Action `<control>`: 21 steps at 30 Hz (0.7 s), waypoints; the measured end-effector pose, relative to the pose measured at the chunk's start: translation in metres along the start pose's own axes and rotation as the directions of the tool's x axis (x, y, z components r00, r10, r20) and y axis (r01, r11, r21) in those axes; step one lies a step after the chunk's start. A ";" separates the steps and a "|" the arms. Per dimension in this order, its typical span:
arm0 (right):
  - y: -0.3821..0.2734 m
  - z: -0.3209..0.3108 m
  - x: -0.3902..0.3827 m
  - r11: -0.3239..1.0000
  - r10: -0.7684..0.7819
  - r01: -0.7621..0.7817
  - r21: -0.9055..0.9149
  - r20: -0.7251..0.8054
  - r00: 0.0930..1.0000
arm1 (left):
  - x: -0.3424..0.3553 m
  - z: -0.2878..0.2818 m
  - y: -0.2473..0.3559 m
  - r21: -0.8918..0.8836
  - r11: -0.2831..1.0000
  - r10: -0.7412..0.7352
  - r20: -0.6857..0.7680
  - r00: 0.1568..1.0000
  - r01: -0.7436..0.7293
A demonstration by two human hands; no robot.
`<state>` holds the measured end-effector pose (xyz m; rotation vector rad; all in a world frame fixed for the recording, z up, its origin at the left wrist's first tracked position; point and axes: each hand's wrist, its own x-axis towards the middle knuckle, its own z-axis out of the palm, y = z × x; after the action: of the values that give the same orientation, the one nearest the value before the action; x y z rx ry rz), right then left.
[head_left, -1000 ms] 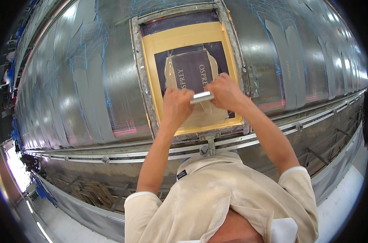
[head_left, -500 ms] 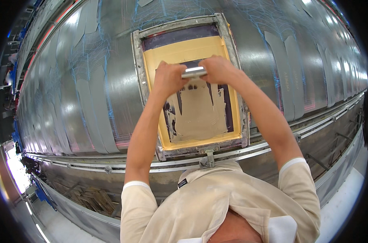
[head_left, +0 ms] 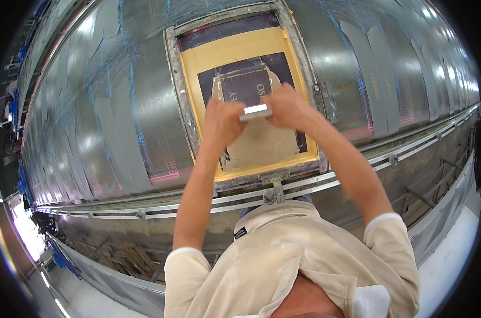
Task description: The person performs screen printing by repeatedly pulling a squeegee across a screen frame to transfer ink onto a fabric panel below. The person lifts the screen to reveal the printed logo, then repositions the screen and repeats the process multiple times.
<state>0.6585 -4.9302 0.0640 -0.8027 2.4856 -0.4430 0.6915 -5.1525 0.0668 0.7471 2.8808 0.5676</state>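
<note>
My left hand point(head_left: 223, 122) and my right hand point(head_left: 288, 107) are closed on the two ends of a squeegee point(head_left: 256, 112) with a pale metal edge. The squeegee lies crosswise on a printing screen whose worn grey frame point(head_left: 175, 79) surrounds it. Beige ink point(head_left: 261, 146) covers the mesh on the near side of the squeegee. Beyond it, dark mesh point(head_left: 243, 80) with pale lettering shows, bordered by a thin ink line. Yellow tape point(head_left: 235, 46) lines the inside of the frame. My fingers and the squeegee's blade are partly hidden or blurred.
A long metal printing table point(head_left: 161, 138) with grey fabric pieces point(head_left: 113, 132) and blue and pink marks stretches to both sides. Along its near edge runs a metal rail point(head_left: 351, 172), with a bracket point(head_left: 275, 191) in front of me. Wooden boards point(head_left: 129, 259) lie below on the left.
Both hands have drawn the squeegee toward me over the screen. More dark mesh with lettering shows beyond it, where my hands and ink were. The view has shifted slightly.
</note>
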 end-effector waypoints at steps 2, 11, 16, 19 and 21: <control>-0.019 0.029 -0.044 1.000 -0.009 0.009 0.009 -0.037 0.999 | -0.037 0.011 0.026 -0.019 1.000 0.003 -0.026 1.000 -0.003; 0.067 0.013 -0.059 0.868 0.472 -0.417 0.271 -0.713 0.518 | -0.080 -0.014 0.061 0.006 1.000 -0.004 -0.065 0.998 0.005; 0.111 0.047 -0.054 0.683 0.720 -0.403 0.609 -0.469 0.511 | -0.140 0.018 0.091 -0.033 0.999 -0.047 -0.163 0.986 0.042; 0.110 0.046 -0.057 0.712 0.686 -0.307 0.632 -0.529 0.500 | -0.154 0.040 0.095 0.038 0.998 -0.031 -0.224 0.974 0.041; 0.110 0.042 -0.060 0.699 0.693 -0.270 0.662 -0.533 0.486 | -0.139 0.037 0.092 0.050 0.998 -0.021 -0.223 0.975 0.033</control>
<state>0.6736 -4.8148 0.0023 0.4991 2.9116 -1.3548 0.8613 -5.1333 0.0696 0.6904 3.1177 0.6095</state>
